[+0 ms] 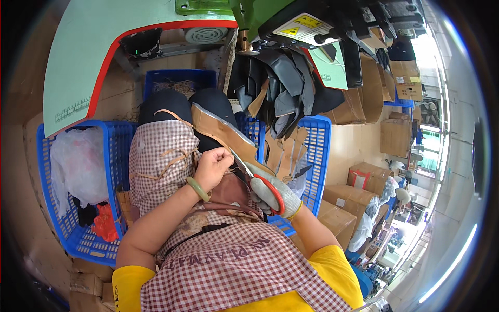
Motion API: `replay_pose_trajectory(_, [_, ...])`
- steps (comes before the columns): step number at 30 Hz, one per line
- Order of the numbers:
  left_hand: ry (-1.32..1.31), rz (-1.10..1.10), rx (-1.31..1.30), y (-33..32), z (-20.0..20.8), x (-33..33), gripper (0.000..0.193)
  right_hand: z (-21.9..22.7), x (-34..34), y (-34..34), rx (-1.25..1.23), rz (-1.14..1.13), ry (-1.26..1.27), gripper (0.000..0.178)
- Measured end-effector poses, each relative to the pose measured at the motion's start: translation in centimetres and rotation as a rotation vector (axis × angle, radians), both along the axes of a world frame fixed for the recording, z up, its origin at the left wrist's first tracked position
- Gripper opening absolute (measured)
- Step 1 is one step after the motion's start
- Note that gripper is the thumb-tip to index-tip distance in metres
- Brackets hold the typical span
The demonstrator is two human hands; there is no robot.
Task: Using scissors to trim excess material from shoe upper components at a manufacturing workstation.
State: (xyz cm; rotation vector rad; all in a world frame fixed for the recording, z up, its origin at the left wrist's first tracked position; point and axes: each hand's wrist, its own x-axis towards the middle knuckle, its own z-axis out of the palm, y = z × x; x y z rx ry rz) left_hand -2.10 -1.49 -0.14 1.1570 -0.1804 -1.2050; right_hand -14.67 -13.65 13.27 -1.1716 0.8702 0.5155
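Note:
A long brown leather-like piece [224,131] with a pale edge lies across my dark-trousered thighs. My bare left hand [212,167], a green bangle on its wrist, pinches the near edge of this piece with closed fingers. Red-handled scissors [275,191] are held in my right hand [278,196], which wears a grey glove with a yellow cuff. Their blades [241,164] point up and left at the piece's edge, close to my left fingertips; how far they are parted cannot be made out. Thin brown offcut strips [169,169] lie on the checked apron over my lap.
Above my knees stands a green machine [252,21] with a pale green, red-edged table [73,67]. Dark cut pieces [286,78] hang over its near edge. Blue baskets flank me, the left one [115,156] holding plastic bags, the right one [317,156] brown pieces. Cardboard boxes [345,203] stand right.

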Motion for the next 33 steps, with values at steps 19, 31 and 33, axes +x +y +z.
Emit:
replay_pose_trajectory(19, [-0.417,0.095,0.104,1.1,1.8,-0.5,0.01,-1.3,1.8,-1.9,0.223,-0.095,0.085,0.058])
replay_pose_trajectory(31, [-0.583,0.119,0.198,1.5,2.2,-0.6,0.009,-3.4,1.9,-2.7,0.411,-0.151,0.056,0.058])
replay_pose_trajectory(33, [-0.564,0.097,0.187,1.8,1.9,-0.5,0.008,-3.6,2.2,-2.8,0.41,-0.159,0.075,0.057])
